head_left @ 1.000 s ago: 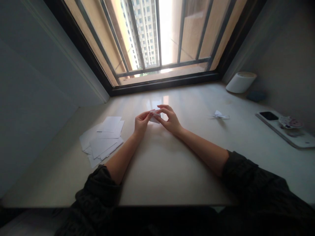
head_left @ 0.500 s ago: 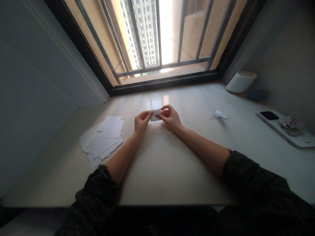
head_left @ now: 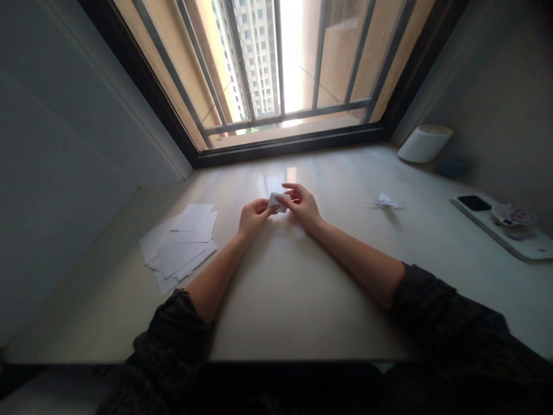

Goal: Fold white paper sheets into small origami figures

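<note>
Between my hands, just above the pale tabletop, is a small white folded paper [head_left: 273,201]. My left hand [head_left: 254,218] pinches its lower left corner between thumb and fingers. My right hand [head_left: 306,208] grips its right side, thumb on the near face and forefinger raised above the top edge. Parts of the paper are hidden behind the fingers. To the left of my left forearm lies a loose pile of white paper sheets [head_left: 181,253]. A small folded paper figure [head_left: 386,201] stands to the right of my right hand.
A barred window [head_left: 285,138] rises behind the table [head_left: 302,311]. At the back right a white roll [head_left: 425,143] leans beside a dark blue object [head_left: 451,168]. A phone [head_left: 514,233] with a round grip on its back lies at the right.
The folded paper has turned and shifted slightly to the right. My left hand has moved right with it, now at its lower corner, and my right forefinger has lifted off its top edge.
</note>
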The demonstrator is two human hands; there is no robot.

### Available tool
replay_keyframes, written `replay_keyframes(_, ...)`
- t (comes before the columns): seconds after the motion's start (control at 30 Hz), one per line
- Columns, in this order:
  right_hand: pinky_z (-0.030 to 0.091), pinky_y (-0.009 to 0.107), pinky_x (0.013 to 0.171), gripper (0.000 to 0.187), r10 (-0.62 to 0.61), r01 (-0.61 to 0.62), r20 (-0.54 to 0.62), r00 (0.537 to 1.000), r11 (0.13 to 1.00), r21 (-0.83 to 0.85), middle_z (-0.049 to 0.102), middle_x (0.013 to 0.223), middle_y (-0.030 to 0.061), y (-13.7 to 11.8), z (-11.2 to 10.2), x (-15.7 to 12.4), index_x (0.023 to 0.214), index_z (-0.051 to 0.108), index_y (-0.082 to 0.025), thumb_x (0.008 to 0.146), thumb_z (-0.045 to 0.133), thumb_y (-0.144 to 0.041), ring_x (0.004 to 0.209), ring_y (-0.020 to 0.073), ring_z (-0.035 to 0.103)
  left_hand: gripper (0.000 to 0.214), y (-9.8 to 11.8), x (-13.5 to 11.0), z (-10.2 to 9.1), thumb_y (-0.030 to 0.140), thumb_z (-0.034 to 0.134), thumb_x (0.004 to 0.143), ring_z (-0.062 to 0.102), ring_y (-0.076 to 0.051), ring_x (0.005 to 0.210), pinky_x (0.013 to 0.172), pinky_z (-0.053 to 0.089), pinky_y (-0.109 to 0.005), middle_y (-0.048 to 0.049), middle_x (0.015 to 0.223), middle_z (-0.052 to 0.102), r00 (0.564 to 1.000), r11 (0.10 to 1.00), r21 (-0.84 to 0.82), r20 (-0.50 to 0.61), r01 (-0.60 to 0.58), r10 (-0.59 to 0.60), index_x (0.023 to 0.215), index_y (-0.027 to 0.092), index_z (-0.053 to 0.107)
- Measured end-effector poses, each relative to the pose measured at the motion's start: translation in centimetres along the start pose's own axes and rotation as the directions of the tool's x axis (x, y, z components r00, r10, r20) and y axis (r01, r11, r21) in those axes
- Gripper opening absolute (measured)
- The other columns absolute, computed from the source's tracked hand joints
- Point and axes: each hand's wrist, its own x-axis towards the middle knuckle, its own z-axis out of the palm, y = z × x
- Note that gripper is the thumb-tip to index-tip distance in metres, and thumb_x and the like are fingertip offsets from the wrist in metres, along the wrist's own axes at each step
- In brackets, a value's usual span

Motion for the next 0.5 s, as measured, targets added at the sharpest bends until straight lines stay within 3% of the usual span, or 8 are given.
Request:
replay_keyframes(0.2,0.048,0.029,0.062,0.042,0.087,-0.088,0.043,0.995,0.996,0.017,0.065,0.067,0.0015,0.49,-0.05,0.19,0.083,0.072,-0.018,0.069,0.072,-0.058,0.061,0.0147,0.058,0.038,0.53,-0.14,0.21,0.05,0.078,0.067,0.068,-0.018,0.076,0.079,0.056,-0.035,-0.0056,0.082,0.074,1.0,1.0,-0.008,0.002,0.016,-0.016,0.083,0.016,0.074)
replay_keyframes(0.5,0.046,0.028,0.061,0.037,0.06,-0.063,0.055,0.997,0.996,0.058,0.066,0.066,0.0012,0.05,0.1,-0.01,0.078,0.072,-0.019,0.07,0.072,-0.054,0.06,0.0142,0.057,0.038,0.65,-0.24,0.27,0.052,0.077,0.068,0.066,-0.016,0.07,0.075,0.057,-0.033,-0.0041,0.077,0.073,0.999,0.999,-0.02,-0.019,0.03,-0.031,0.079,0.016,0.074)
